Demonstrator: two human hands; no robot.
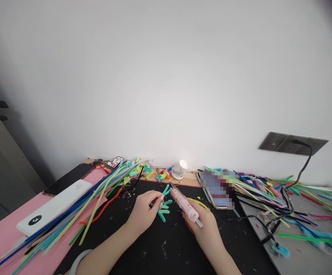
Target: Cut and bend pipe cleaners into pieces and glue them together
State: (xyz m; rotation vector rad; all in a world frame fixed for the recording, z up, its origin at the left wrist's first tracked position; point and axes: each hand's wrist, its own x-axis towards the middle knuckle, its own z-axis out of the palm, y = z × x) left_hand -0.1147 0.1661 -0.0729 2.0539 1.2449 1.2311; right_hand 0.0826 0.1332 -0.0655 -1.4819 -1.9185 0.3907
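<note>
Teal pipe cleaner (pixel 166 190) pinched in front of the paper cup (pixel 179 169)

Print on the one cup is too small to read. Nearer than it, the left hand (pixel 145 206), forearm slanting inward, pinches the pipe cleaner; the right hand's (pixel 205 220) grip wraps one pink glue gun (pixel 184 204), nozzle toward the cup.

L hand (pixel 146 206) pinches w/ thumb & fingers; R hand (pixel 204 221) grips, curled; both forearms (pixel 113 244) angle fwd, inward.

Pipe-cleaner pieces (pixel 164 212) over mat (pixel 160 256); glue gun (pixel 185 204) right, power bank (pixel 57 204) left, cup (pixel 179 169) behind.
</note>
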